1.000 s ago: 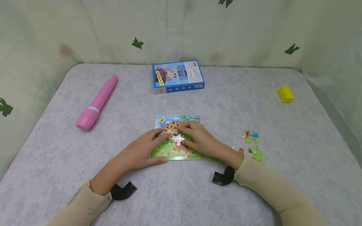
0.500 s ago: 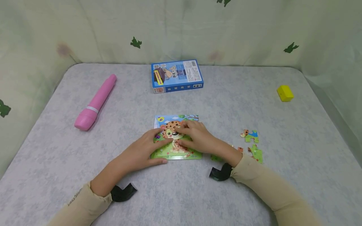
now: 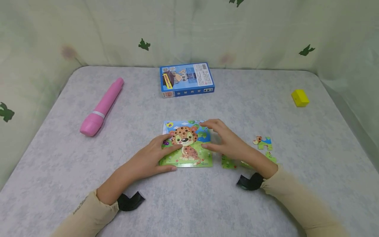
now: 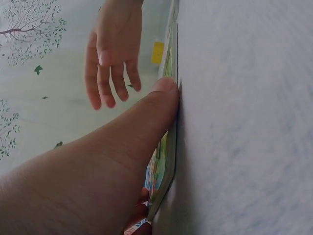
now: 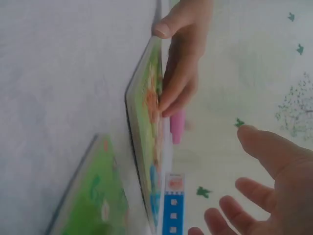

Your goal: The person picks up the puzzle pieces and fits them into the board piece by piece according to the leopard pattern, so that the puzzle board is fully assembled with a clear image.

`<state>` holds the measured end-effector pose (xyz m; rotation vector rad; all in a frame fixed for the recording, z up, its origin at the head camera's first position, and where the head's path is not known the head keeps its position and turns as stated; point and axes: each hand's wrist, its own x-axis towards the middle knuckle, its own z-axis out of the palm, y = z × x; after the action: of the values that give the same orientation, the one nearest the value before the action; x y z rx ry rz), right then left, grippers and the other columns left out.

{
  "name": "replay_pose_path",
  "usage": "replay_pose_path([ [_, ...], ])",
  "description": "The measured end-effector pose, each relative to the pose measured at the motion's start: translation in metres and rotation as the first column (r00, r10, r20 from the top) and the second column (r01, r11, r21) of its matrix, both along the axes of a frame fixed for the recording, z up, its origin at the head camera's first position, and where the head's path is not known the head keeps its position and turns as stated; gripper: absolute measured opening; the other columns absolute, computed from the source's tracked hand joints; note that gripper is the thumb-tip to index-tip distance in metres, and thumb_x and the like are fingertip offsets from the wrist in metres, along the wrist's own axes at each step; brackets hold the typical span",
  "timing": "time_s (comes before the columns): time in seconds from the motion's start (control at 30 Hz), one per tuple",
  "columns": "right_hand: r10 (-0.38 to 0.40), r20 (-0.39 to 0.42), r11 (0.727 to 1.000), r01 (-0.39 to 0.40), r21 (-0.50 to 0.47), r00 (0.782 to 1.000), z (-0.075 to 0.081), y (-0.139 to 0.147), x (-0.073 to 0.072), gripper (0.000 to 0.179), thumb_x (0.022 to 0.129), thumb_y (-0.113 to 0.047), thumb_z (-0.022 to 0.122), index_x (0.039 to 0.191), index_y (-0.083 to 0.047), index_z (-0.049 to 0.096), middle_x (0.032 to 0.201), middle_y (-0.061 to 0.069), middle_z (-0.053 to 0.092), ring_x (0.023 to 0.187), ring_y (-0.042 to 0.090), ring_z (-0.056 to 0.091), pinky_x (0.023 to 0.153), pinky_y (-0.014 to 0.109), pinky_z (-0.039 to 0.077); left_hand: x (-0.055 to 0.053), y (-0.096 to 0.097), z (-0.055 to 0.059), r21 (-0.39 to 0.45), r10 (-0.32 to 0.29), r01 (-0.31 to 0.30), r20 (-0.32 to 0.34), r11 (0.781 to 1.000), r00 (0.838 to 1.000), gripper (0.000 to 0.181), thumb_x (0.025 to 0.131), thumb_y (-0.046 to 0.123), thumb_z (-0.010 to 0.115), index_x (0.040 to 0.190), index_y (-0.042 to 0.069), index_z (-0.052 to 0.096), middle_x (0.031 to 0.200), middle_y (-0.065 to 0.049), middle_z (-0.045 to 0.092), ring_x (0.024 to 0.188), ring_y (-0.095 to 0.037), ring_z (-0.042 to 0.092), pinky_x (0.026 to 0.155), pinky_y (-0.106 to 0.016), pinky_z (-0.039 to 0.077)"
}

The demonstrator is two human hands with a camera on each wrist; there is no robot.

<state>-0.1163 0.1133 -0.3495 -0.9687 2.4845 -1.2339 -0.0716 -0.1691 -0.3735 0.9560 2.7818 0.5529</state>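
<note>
A jigsaw puzzle of a spotted leopard cub (image 3: 189, 154) lies flat in its tray on the table. My left hand (image 3: 151, 156) rests on its left side, fingers on the picture and thumb at the near edge. My right hand (image 3: 232, 143) hovers over the right side with fingers spread and nothing held; the right wrist view shows its fingers (image 5: 259, 193) apart from the board. Loose puzzle pieces lie to the right: a blue-and-green one (image 3: 265, 144) and a green one (image 3: 228, 162). My right forearm partly hides others.
Behind the puzzle lies a blue box (image 3: 187, 80). A pink microphone-shaped object (image 3: 102, 107) is on the left, and a yellow block (image 3: 300, 98) sits at the far right. A pale curtain (image 3: 260, 36) hangs behind the grey table (image 3: 189, 204).
My right hand has lifted off the leopard's face and moved right, its fingers spreading. The face piece, tilted and shiny a second ago, now lies flat. My left hand has barely moved.
</note>
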Motion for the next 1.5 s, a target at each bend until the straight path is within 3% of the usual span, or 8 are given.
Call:
replay_pose_path([
  [0.37, -0.196, -0.313, 0.980, 0.172, -0.102, 0.929, 0.018, 0.085, 0.018, 0.071, 0.066, 0.003, 0.077, 0.129, -0.005, 0.045, 0.126, 0.007, 0.043, 0.109, 0.019, 0.040, 0.090, 0.022, 0.032, 0.000, 0.001, 0.002, -0.007, 0.012, -0.012, 0.022, 1.000, 1.000, 0.065, 0.080, 0.056, 0.057, 0.137, 0.029, 0.039, 0.145, -0.011, 0.017, 0.129, -0.028, 0.020, 0.094, -0.049, 0.032],
  [0.53, -0.278, -0.260, 0.960, 0.270, -0.068, 0.925, 0.009, 0.112, 0.022, 0.069, 0.067, 0.004, 0.076, 0.128, -0.004, 0.046, 0.126, 0.006, 0.043, 0.106, 0.020, 0.039, 0.088, 0.020, 0.031, 0.000, 0.002, 0.002, -0.001, 0.011, -0.011, 0.021, 1.000, 1.000, 0.065, 0.080, 0.055, 0.057, 0.137, 0.029, 0.040, 0.145, -0.011, 0.017, 0.129, -0.028, 0.019, 0.095, -0.049, 0.032],
  [0.67, -0.314, -0.172, 0.948, 0.318, -0.003, 0.934, -0.001, 0.125, 0.022, 0.064, 0.071, -0.003, 0.075, 0.128, -0.005, 0.045, 0.127, 0.008, 0.041, 0.107, 0.025, 0.038, 0.089, 0.038, 0.032, 0.000, 0.002, 0.001, 0.004, 0.010, -0.010, 0.018, 1.000, 1.000, 0.065, 0.080, 0.055, 0.057, 0.136, 0.029, 0.040, 0.145, -0.010, 0.016, 0.130, -0.028, 0.019, 0.095, -0.049, 0.032],
  [0.8, -0.306, -0.088, 0.949, 0.311, 0.046, 0.948, -0.011, 0.134, 0.020, 0.062, 0.075, -0.008, 0.073, 0.129, -0.003, 0.043, 0.127, 0.012, 0.039, 0.109, 0.030, 0.037, 0.087, 0.049, 0.031, 0.000, 0.002, 0.001, 0.003, 0.012, -0.012, 0.017, 1.000, 1.000, 0.065, 0.079, 0.056, 0.057, 0.136, 0.029, 0.040, 0.146, -0.009, 0.016, 0.130, -0.027, 0.019, 0.094, -0.049, 0.032],
  [1.0, -0.299, -0.031, 0.944, 0.300, 0.139, 0.954, -0.022, 0.146, 0.014, 0.058, 0.078, -0.016, 0.071, 0.128, -0.002, 0.043, 0.126, 0.014, 0.039, 0.112, 0.029, 0.037, 0.095, 0.030, 0.027, 0.000, 0.001, 0.001, 0.002, 0.012, -0.012, 0.018, 1.000, 1.000, 0.066, 0.079, 0.056, 0.057, 0.136, 0.029, 0.040, 0.146, -0.009, 0.015, 0.130, -0.027, 0.019, 0.095, -0.049, 0.032],
  [1.1, -0.291, -0.007, 0.943, 0.288, 0.166, 0.957, -0.025, 0.150, 0.013, 0.057, 0.080, -0.018, 0.069, 0.127, -0.001, 0.044, 0.127, 0.017, 0.038, 0.116, 0.033, 0.033, 0.099, 0.043, 0.024, 0.000, 0.001, 0.001, 0.006, 0.009, -0.009, 0.015, 1.000, 1.000, 0.066, 0.079, 0.057, 0.056, 0.137, 0.029, 0.040, 0.146, -0.009, 0.016, 0.130, -0.027, 0.019, 0.095, -0.048, 0.032],
  [1.2, -0.281, 0.000, 0.942, 0.276, 0.190, 0.960, -0.027, 0.153, 0.012, 0.056, 0.081, -0.019, 0.068, 0.128, 0.000, 0.044, 0.128, 0.019, 0.037, 0.118, 0.037, 0.030, 0.094, 0.057, 0.022, 0.000, 0.001, 0.000, 0.010, 0.008, -0.008, 0.013, 1.000, 1.000, 0.066, 0.079, 0.057, 0.056, 0.136, 0.029, 0.040, 0.146, -0.009, 0.016, 0.130, -0.027, 0.019, 0.095, -0.048, 0.032],
  [1.5, -0.240, -0.100, 0.951, 0.255, 0.176, 0.966, -0.033, 0.152, 0.009, 0.042, 0.080, -0.013, 0.069, 0.117, 0.000, 0.055, 0.115, 0.017, 0.045, 0.107, 0.035, 0.038, 0.088, 0.056, 0.028, -0.001, 0.001, -0.002, 0.010, 0.011, -0.012, 0.014, 1.000, 1.000, 0.065, 0.079, 0.059, 0.054, 0.136, 0.031, 0.039, 0.146, -0.009, 0.016, 0.130, -0.027, 0.019, 0.095, -0.049, 0.032],
])
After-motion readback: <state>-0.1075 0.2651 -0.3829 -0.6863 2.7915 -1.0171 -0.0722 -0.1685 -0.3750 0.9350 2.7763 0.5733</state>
